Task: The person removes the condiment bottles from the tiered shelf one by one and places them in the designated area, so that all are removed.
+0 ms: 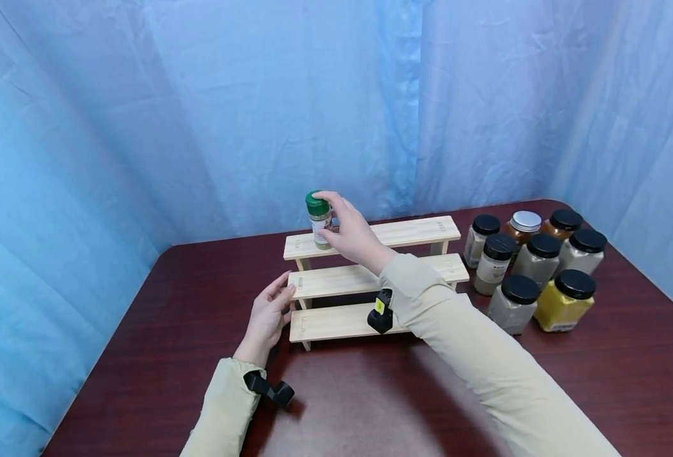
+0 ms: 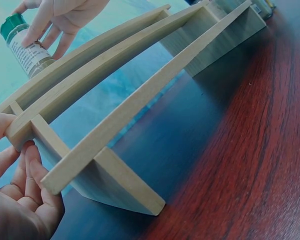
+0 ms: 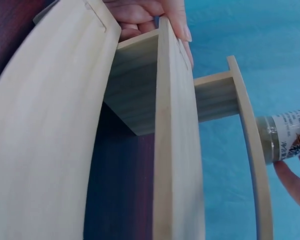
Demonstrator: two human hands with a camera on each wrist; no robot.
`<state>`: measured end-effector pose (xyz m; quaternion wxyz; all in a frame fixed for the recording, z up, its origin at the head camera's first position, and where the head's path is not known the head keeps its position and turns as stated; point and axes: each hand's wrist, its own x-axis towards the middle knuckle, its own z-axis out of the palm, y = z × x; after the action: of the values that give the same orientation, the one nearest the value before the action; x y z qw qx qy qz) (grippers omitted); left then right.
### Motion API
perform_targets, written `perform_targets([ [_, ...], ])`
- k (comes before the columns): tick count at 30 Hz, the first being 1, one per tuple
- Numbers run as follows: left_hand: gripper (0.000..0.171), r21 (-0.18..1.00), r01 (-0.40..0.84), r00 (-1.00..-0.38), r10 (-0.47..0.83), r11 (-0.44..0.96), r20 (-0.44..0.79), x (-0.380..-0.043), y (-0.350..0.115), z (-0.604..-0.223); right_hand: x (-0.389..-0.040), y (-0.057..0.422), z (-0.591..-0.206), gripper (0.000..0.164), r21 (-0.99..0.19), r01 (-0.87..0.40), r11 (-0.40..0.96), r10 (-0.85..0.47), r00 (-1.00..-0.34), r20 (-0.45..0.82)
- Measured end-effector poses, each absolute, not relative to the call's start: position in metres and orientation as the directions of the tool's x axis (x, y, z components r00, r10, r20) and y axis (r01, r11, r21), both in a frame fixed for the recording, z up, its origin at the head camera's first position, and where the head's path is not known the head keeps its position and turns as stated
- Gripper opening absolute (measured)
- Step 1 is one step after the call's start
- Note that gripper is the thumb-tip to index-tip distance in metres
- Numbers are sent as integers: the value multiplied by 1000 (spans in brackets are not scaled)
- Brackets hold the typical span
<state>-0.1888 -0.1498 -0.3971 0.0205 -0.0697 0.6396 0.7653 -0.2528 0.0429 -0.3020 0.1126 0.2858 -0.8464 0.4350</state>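
A three-tier wooden shelf rack [image 1: 336, 322] stands on the table. At the left end of its top tier is a spice jar [image 1: 321, 230] with a green lid and a printed label. My right hand [image 1: 354, 233] grips this jar from the right, a finger over the lid and the thumb at its side. The jar's base [image 3: 267, 142] meets the top board in the right wrist view. My left hand [image 1: 264, 315] pinches the left end of the middle tier, thumb above and fingers [image 2: 32, 172] curled beneath.
Right of the rack several jars stand grouped, among them a yellow-filled jar [image 1: 563, 304], a silver-lidded jar [image 1: 524, 223] and a black-lidded labelled jar [image 1: 493, 266]. Light blue curtains [image 1: 290, 114] hang behind the dark red table [image 1: 210, 285].
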Motion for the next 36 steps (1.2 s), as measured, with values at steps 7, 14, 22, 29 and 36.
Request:
perform_targets([
  [7, 49, 977, -115, -990, -56, -179, -127, -189, -150, -398, -251, 43, -309, 60, -651, -613, 448, -349, -790, 504],
  [14, 49, 978, -113, -990, -58, -178, -125, -188, -151, -399, -250, 45, -311, 59, -660, -624, 418, -321, -781, 535],
  [22, 48, 976, -117, -991, -44, -184, -127, -189, -150, -397, -243, 47, -311, 60, -654, -642, 400, -294, -766, 572],
  [29, 49, 977, -111, -992, -46, -183, -121, -190, -150, -397, -230, 53, -311, 60, -655, -679, 332, -286, -734, 616],
  [36, 49, 975, -116, -991, -47, -188, -127, -188, -150, -396, -218, 61, -312, 62, -713, -654, 254, -271, -755, 597],
])
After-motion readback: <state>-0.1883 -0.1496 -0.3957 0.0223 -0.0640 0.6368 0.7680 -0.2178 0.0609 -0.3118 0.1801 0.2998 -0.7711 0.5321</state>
